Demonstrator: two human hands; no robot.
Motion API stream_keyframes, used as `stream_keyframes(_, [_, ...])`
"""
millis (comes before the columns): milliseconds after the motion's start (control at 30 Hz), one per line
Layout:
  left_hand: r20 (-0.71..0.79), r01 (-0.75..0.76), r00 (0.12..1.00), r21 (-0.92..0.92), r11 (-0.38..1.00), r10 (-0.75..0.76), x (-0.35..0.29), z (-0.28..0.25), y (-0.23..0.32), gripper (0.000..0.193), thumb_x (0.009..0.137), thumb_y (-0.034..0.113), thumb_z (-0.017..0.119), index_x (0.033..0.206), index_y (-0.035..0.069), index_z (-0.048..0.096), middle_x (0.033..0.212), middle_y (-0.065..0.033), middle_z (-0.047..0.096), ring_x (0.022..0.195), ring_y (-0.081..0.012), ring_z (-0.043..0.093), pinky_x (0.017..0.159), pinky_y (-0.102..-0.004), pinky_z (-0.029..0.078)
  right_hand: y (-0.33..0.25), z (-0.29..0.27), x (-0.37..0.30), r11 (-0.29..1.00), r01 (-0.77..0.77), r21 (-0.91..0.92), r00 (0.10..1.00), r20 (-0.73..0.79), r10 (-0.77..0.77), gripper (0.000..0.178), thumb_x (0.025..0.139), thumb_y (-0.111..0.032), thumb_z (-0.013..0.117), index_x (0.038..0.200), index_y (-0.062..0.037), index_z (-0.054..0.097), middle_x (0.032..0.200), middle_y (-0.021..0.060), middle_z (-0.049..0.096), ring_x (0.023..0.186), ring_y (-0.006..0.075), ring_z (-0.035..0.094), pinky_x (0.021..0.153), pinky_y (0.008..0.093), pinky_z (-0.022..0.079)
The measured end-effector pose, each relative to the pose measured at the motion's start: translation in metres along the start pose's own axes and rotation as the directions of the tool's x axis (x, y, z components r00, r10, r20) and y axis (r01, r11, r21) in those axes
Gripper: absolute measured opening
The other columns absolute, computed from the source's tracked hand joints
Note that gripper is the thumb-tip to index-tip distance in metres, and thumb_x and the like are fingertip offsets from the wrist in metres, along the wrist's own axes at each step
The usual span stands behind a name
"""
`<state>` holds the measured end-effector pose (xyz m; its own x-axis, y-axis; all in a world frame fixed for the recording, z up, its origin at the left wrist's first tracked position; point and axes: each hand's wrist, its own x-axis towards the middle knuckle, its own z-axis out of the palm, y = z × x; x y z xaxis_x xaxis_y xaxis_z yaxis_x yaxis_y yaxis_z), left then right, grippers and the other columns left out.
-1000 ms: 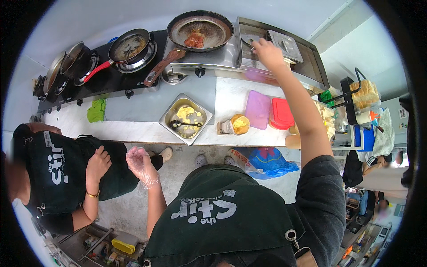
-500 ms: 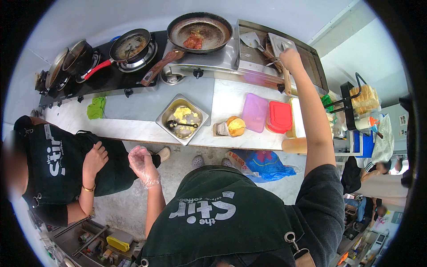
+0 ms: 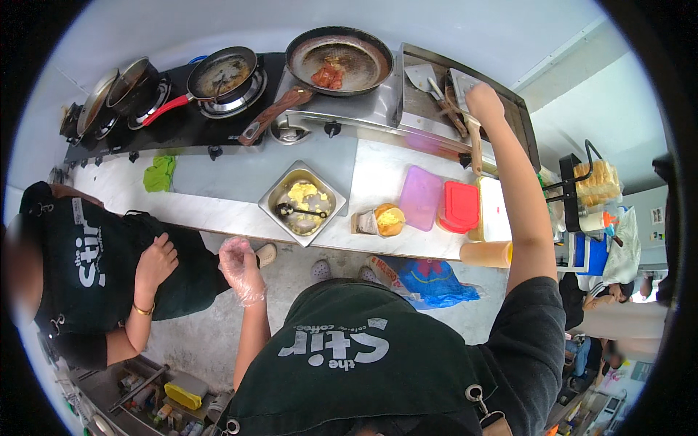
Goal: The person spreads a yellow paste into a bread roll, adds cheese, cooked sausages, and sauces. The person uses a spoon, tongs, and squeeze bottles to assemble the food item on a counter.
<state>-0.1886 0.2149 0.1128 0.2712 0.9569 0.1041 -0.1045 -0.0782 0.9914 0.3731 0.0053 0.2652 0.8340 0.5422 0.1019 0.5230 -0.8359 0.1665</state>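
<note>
My left hand (image 3: 242, 270), in a clear plastic glove, is raised in front of the counter. Its fingers are curled in, and nothing shows in them. Stretched far forward, my bare right hand (image 3: 485, 103) has its fingers bent down over the griddle beside a metal plate-like blade (image 3: 461, 81); what they grip is hidden. A wooden handle (image 3: 475, 145) juts out below that hand. To its left lies a spatula (image 3: 420, 76) with a pale blade. On the counter, a filled bun (image 3: 389, 219) sits in a paper wrapper, next to a steel pan (image 3: 270, 207) holding scrambled egg (image 3: 302, 193) and a black spoon (image 3: 309, 212).
A frying pan (image 3: 367, 58) with reddish meat stands behind the counter, its handle jutting forward. More pans stand on the black stove (image 3: 182, 112). Right of the bun are a purple lid (image 3: 420, 196) and a red-lidded box (image 3: 459, 206). A co-worker (image 3: 109, 269) stands close at left.
My right hand has shifted slightly right and down over the griddle utensils. My left hand stays raised, its fingers curled. The whole view has shifted a little.
</note>
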Motion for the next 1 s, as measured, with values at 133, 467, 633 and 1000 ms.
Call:
stream_keyframes(133, [0.005,-0.001,1.000,-0.012,1.000,0.001,0.005,0.002,-0.004,0.018,0.092,-0.003,0.062,0.109,0.003,0.057,0.098,-0.0021,0.059,0.087,-0.0091,0.055,0.081,-0.0237,0.046,0.009,-0.044,0.044,0.982,0.141,-0.129,0.990,0.006,-0.141,0.032,0.089,-0.021,0.048,0.098,-0.0020,0.073,0.102,0.0276,0.068,0.097,0.0404,0.068,0.086,0.0518,0.052])
stream_keyframes(467, [0.048,0.004,0.999,-0.011,1.000,-0.004,0.009,0.005,-0.010,0.022,0.091,-0.005,0.061,0.111,0.003,0.058,0.098,-0.0022,0.060,0.090,-0.0097,0.056,0.086,-0.0255,0.047,-0.027,0.076,-0.040,0.972,0.212,0.100,0.955,0.188,-0.228,0.025,0.086,-0.020,0.056,0.095,-0.0031,0.072,0.102,0.0232,0.070,0.092,0.0398,0.068,0.084,0.0464,0.053])
stream_keyframes(633, [0.074,0.034,0.997,-0.035,0.999,-0.031,0.009,0.007,-0.011,0.021,0.091,-0.006,0.062,0.109,0.005,0.058,0.098,-0.0012,0.060,0.092,-0.0090,0.056,0.088,-0.0258,0.046,-0.030,0.043,-0.048,0.919,-0.061,0.391,0.978,0.208,-0.023,0.041,0.098,-0.033,0.047,0.090,-0.0037,0.074,0.090,0.0265,0.069,0.088,0.0429,0.067,0.079,0.0482,0.052])
stream_keyframes(1000, [0.017,0.112,0.994,-0.101,0.988,-0.111,0.006,0.009,-0.012,0.016,0.093,0.000,0.064,0.107,0.005,0.058,0.099,-0.0006,0.059,0.090,-0.0087,0.054,0.084,-0.0246,0.045,-0.120,-0.031,0.011,0.759,0.282,0.588,0.956,-0.243,-0.167,0.029,0.092,-0.030,0.067,0.102,-0.0040,0.074,0.083,0.0168,0.072,0.078,0.0312,0.069,0.075,0.0406,0.051])
